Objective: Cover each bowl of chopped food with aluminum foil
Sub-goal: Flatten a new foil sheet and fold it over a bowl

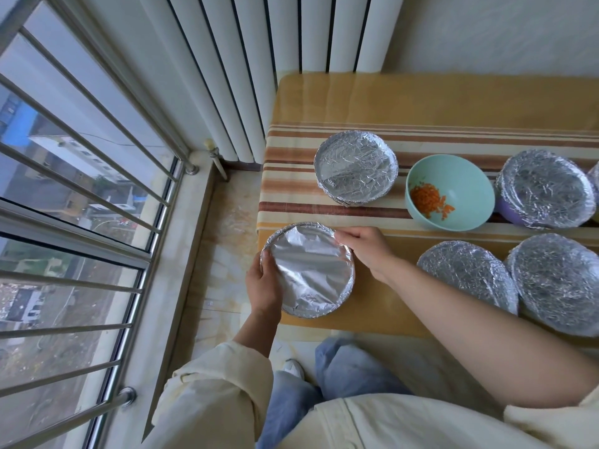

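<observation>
— What kind of place is this?
— A home, high up in a flat. The bench (pixel 356 325) wears a yellow cloth with brown and cream stripes (pixel 437 102), and a pale teal round bowl (pixel 470 179) of chopped carrot sits on it.
— Anything else?
— Behind the bench, a tall white ribbed radiator (pixel 259 43). Left of the bench, a glass window with steel guard bars (pixel 81 163) looks down on rooftops (pixel 20 124).

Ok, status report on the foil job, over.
Left hand and right hand gripping near bowl at its foiled rim. Teal bowl of carrot uncovered. Nothing blocking it.
</observation>
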Motion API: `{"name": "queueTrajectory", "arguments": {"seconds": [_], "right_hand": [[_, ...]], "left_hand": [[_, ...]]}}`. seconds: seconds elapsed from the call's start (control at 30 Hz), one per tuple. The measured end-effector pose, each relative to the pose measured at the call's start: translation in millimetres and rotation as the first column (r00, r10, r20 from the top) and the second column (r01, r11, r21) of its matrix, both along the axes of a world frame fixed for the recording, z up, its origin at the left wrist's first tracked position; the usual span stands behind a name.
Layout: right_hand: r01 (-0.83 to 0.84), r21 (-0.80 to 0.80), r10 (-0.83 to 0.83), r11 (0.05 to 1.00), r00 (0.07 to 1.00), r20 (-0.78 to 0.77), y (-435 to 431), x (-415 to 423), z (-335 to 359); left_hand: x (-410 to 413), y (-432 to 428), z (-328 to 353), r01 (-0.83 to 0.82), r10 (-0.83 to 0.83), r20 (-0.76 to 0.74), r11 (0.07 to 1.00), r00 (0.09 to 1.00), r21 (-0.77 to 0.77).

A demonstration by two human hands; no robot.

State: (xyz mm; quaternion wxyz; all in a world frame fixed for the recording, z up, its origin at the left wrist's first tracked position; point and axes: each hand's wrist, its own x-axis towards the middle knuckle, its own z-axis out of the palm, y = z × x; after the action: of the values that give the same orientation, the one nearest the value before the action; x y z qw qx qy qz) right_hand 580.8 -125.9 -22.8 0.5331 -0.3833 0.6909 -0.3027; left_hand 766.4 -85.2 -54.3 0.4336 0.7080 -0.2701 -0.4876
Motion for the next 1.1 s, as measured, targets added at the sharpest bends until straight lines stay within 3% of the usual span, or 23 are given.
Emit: {"name": "queueTrajectory", "arguments": {"seconds": [0.33,0.47,0.63,0.9,1.1], "right_hand": [[0.105,0.005,-0.105,0.994,0.994,-0.027,6,9,-7],[0.225,0.074,-0.23,0.971,0.971,0.063,6,9,-11],[0.351,0.293,-0.425,0.889,0.871,0.247,-2,6,-15],[0.382,0.294,-0.45,0.876,0.867,0.212,-3,11,-20],[0.291,0.273,-0.362,0.917,0.895,0.26,-3,7,-15]], "left_hand": [[-4,2,8,-0.039,0.039,-0.022,0.999,0.999,0.003],[-3,3,5,-0.048,0.048,-0.012,0.999,0.999,0.0],[-6,3,7,-0.063,0.063,-0.007,0.998,0.998,-0.001],[-8,4,9,-0.065,0.065,0.009,0.998,0.998,-0.013],[-4,2,6,-0.033,0.033,0.03,0.999,0.999,-0.01]]}}
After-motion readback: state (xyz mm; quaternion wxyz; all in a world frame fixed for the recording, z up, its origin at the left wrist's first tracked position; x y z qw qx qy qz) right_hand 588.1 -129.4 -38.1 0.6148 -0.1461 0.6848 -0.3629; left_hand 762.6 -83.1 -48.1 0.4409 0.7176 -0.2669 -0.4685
